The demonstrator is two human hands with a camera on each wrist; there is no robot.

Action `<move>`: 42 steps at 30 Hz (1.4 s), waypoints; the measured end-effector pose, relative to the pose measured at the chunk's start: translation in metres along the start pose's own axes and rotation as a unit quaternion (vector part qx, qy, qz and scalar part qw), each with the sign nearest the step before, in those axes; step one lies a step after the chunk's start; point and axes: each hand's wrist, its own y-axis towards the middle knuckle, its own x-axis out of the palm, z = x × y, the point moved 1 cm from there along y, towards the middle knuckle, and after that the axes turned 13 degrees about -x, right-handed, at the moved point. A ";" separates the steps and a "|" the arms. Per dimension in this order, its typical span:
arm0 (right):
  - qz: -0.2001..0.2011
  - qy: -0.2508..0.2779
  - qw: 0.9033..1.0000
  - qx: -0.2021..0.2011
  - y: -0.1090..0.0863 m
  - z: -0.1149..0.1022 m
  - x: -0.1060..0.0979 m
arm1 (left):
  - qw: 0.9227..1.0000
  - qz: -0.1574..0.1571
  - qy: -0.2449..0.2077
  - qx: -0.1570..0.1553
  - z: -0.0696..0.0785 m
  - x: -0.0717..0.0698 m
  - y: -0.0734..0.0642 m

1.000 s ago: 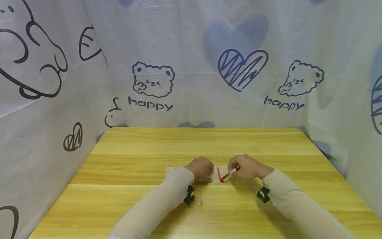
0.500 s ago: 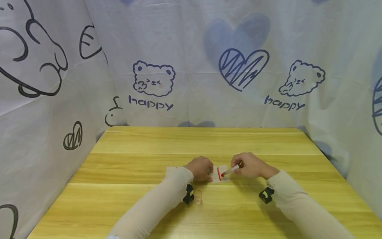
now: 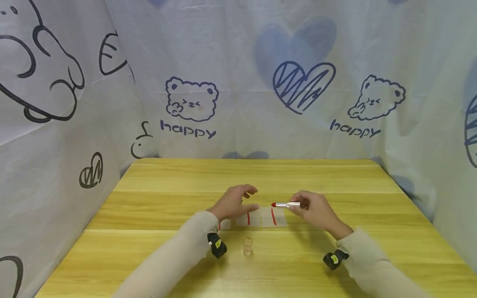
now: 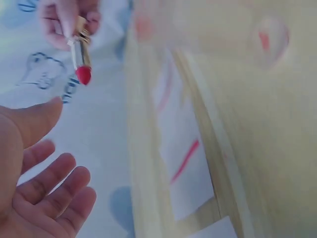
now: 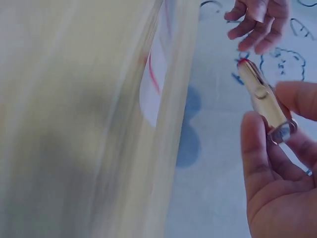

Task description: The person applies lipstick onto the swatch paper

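Observation:
My right hand (image 3: 314, 209) pinches a lipstick (image 3: 287, 205) by its base, thumb and fingers around the metallic tube. Its bare red tip points left, raised above the table in the head view. My left hand (image 3: 232, 203) holds nothing; its fingers are spread and loosely bent, as the left wrist view also shows. Below the hands lie white paper pieces: one at right (image 3: 267, 219) with a red stroke, a middle piece (image 3: 242, 219) with another stroke, and a left piece (image 3: 226, 224) partly hidden by the left arm. A clear cap (image 3: 247, 246) stands nearer me.
The wooden table (image 3: 316, 265) reaches back to a pale curtain (image 3: 238, 49) printed with bears and hearts. More of this fabric hangs at both sides. Each wrist carries a small black camera, one on the left (image 3: 217, 245) and one on the right (image 3: 335, 259).
The left hand has let go of the paper, lifted and moved left, uncovering the middle stroke. The right hand has raised the lipstick off the right paper, turning it nearly level.

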 end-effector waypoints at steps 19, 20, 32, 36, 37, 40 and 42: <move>0.053 0.418 0.905 0.057 -0.036 -0.060 0.039 | 0.868 0.060 -0.483 -0.099 0.012 0.017 -0.098; 0.054 0.436 0.896 0.060 -0.038 -0.062 0.041 | 0.861 0.060 -0.495 -0.101 0.012 0.021 -0.102; 0.045 0.534 0.842 0.070 -0.061 -0.082 0.060 | 0.798 0.025 -0.592 -0.110 0.019 0.063 -0.127; 0.024 0.565 0.821 0.074 -0.065 -0.087 0.068 | 0.802 0.016 -0.589 -0.092 0.024 0.071 -0.129; 0.019 0.571 0.817 0.074 -0.066 -0.088 0.070 | 0.804 0.016 -0.588 -0.086 0.025 0.072 -0.130; 0.009 0.586 0.806 0.082 -0.067 -0.091 0.077 | 0.805 0.020 -0.588 -0.077 0.026 0.074 -0.130; 0.007 0.590 0.802 0.089 -0.067 -0.093 0.081 | 0.801 0.023 -0.592 -0.085 0.027 0.074 -0.131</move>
